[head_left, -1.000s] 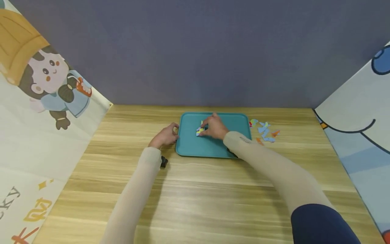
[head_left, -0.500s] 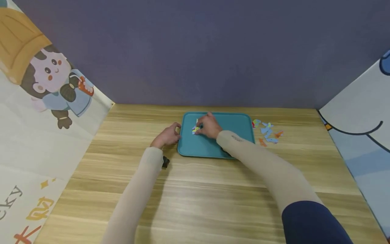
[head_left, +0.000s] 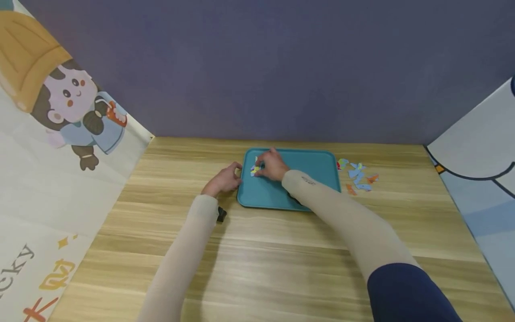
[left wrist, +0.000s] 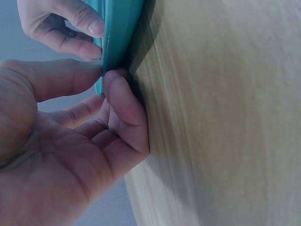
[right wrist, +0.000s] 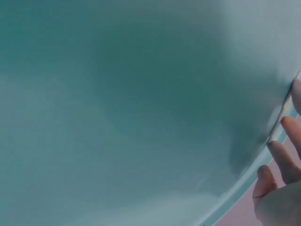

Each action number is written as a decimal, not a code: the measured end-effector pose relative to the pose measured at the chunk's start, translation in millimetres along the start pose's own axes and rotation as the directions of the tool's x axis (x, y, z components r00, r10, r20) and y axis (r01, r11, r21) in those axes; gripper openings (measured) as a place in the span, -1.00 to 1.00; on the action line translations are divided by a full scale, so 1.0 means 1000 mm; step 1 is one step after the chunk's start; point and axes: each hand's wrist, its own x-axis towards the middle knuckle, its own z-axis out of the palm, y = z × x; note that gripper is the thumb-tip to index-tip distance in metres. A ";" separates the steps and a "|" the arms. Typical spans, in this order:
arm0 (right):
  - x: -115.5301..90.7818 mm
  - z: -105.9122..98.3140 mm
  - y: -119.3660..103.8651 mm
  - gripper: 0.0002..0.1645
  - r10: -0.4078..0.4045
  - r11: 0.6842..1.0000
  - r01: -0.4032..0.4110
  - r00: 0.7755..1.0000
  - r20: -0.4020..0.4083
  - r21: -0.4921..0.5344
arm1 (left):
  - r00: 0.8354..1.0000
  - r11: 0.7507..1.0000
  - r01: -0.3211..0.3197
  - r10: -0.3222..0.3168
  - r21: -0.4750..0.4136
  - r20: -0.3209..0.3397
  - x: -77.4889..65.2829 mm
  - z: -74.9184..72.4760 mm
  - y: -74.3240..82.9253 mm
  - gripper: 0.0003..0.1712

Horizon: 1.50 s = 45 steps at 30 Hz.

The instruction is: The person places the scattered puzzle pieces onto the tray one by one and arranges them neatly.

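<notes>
A teal tray (head_left: 307, 162) lies on the wooden table. At its left rim, my left hand (head_left: 223, 180) pinches the edge; the left wrist view shows the thumb on top and curled fingers below the rim (left wrist: 121, 35). Inside the tray, my right hand (head_left: 274, 166) holds a small cluster of colourful flat puzzle pieces (head_left: 254, 170) between thumb and fingers, near the left side. The right wrist view has its fingertips along the edge of a thin flat piece (right wrist: 276, 125). The hand covers part of the cluster.
Several loose blue, orange and green-red pieces (head_left: 355, 173) are scattered on the table (head_left: 281, 255) just right of the tray. A dark grey panel (head_left: 281, 67) rises behind the table. Printed cartoon sheets (head_left: 64, 179) flank both sides.
My right hand has slid the pieces leftward across the tray, closer to its left rim. The left hand keeps its place at the rim. The whole head view has shifted slightly.
</notes>
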 end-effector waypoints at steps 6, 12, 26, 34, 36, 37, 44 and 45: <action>-0.007 -0.006 0.003 -0.64 0.020 1.000 -0.020 1.000 0.004 0.018 | 1.000 1.000 -0.010 0.010 0.009 0.002 0.001 0.001 0.000 -0.45; -0.018 -0.019 0.010 -0.60 0.039 0.997 -0.038 0.999 -0.019 0.063 | 1.000 1.000 0.002 -0.002 0.003 0.007 0.001 0.001 -0.002 -0.43; -0.046 -0.039 0.045 -0.56 0.111 0.986 -0.106 0.993 -0.029 0.128 | 1.000 0.999 -0.013 0.013 -0.029 0.006 -0.001 0.001 0.000 -0.46; -0.058 -0.052 0.059 -0.56 0.113 0.987 -0.105 0.992 -0.061 0.123 | 1.000 0.999 -0.016 0.016 -0.029 -0.003 -0.001 0.001 -0.001 -0.44; -0.062 -0.056 0.062 -0.56 0.132 0.983 -0.123 0.989 -0.064 0.135 | 1.000 0.999 -0.018 0.018 -0.026 -0.003 -0.001 0.001 -0.001 -0.44; -0.064 -0.058 0.063 -0.57 0.146 0.980 -0.135 0.987 -0.065 0.146 | 1.000 1.000 -0.015 0.015 -0.027 -0.002 -0.001 0.001 -0.001 -0.44; -0.081 -0.072 0.069 -0.56 0.255 0.950 -0.235 0.964 -0.077 0.208 | 1.000 0.999 -0.007 0.007 -0.033 0.004 -0.003 0.001 0.000 -0.44; -0.084 -0.074 0.070 -0.55 0.272 0.945 -0.252 0.959 -0.075 0.208 | 1.000 0.999 -0.007 0.008 -0.032 0.003 -0.003 0.001 0.000 -0.44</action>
